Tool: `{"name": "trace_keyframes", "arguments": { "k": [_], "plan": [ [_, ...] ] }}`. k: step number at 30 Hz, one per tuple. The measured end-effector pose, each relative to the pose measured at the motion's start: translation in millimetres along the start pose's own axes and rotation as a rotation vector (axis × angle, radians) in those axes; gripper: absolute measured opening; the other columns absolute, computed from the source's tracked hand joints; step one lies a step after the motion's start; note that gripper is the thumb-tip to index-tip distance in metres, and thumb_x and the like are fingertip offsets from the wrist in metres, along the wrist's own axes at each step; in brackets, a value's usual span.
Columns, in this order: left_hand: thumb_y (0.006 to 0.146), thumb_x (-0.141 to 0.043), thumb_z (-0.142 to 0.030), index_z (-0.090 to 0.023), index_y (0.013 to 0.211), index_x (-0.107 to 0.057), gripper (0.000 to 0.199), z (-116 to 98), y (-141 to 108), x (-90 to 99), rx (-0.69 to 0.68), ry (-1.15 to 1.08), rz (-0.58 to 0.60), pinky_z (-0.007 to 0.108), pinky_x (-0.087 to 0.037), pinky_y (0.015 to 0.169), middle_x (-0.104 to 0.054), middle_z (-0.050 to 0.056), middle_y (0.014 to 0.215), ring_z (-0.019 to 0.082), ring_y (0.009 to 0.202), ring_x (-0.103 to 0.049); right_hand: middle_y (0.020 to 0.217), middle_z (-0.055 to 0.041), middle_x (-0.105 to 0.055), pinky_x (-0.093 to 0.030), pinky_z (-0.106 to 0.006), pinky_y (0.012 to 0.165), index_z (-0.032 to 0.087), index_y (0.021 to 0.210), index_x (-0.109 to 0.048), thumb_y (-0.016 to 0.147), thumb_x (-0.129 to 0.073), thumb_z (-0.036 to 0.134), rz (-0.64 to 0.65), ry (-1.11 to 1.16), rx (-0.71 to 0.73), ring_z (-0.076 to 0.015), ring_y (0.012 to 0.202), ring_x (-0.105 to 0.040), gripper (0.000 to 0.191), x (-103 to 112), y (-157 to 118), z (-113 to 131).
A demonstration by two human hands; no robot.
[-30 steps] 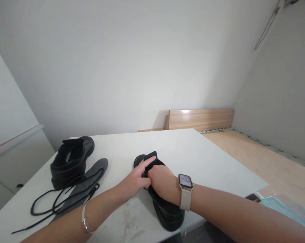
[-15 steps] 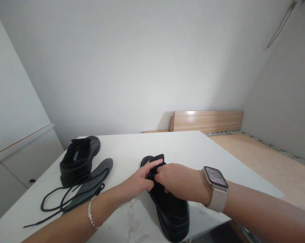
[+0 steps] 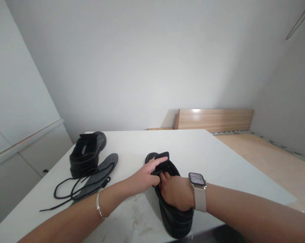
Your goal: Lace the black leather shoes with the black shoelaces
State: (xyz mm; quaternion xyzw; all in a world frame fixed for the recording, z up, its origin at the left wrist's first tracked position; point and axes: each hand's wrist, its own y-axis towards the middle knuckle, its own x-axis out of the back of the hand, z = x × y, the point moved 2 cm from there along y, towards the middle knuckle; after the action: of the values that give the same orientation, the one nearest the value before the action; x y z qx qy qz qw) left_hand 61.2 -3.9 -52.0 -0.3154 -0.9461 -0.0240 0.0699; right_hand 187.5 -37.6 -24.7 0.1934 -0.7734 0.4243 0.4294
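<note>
A black shoe point(image 3: 178, 222) stands on the white table in front of me, its heel toward me and its tongue point(image 3: 164, 155) raised. My left hand point(image 3: 147, 173) grips the shoe's left side near the tongue, index finger stretched along the tongue and thumb at the opening. Inside the shoe is my right hand point(image 3: 176, 190), fingers stretched forward and slightly apart, palm down; the fingertips are partly hidden. To the left lie a grey insole point(image 3: 109, 162) and black shoelaces point(image 3: 63, 196) draped over it. A second black shoe point(image 3: 84, 158) stands behind them.
The white table point(image 3: 132, 141) bears dark smudges near its front. A wooden headboard point(image 3: 215, 119) and a pale bed board point(image 3: 258, 145) are beyond its right side. A white cabinet point(image 3: 26, 165) stands at the left, and a wall rises behind.
My right hand has gone from the tongue area down into the shoe opening, its wrist moving left. The left hand keeps its hold. The view has shifted slightly left.
</note>
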Motion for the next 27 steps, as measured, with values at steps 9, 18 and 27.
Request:
{"name": "trace_keyframes", "arguments": {
  "k": [9,18,27],
  "plan": [
    [0.097,-0.050,-0.025,-0.027,0.133,-0.061,0.037,-102,-87,44.6,-0.326,0.709,-0.233,0.034,-0.035,0.113,-0.062,0.003,0.138,0.025,0.127,-0.054,0.127,-0.0394,-0.058,-0.052,-0.044,0.102,-0.011,0.110,-0.069,0.067,-0.071,0.000,-0.039,0.062,0.108,-0.0417,0.122,-0.060,0.044,18,-10,-5],
    [0.087,-0.055,-0.039,-0.019,0.103,-0.074,0.031,2,-179,131.8,0.301,1.086,-0.527,0.040,-0.047,0.090,-0.073,0.011,0.105,0.031,0.099,-0.064,0.112,-0.0193,-0.070,-0.056,-0.039,0.095,0.005,0.106,-0.071,0.084,-0.043,-0.004,-0.299,0.305,0.015,-0.0283,0.103,-0.069,0.036,1,-25,-7],
    [0.090,-0.054,-0.040,-0.020,0.101,-0.073,0.030,12,-172,127.4,0.343,1.191,-0.481,0.035,-0.046,0.087,-0.069,0.009,0.100,0.027,0.099,-0.062,0.107,-0.0149,-0.069,-0.057,-0.043,0.092,0.009,0.100,-0.070,0.087,-0.044,-0.001,-0.348,0.456,-0.040,-0.0285,0.098,-0.069,0.030,-9,-26,-8]
  ]
}}
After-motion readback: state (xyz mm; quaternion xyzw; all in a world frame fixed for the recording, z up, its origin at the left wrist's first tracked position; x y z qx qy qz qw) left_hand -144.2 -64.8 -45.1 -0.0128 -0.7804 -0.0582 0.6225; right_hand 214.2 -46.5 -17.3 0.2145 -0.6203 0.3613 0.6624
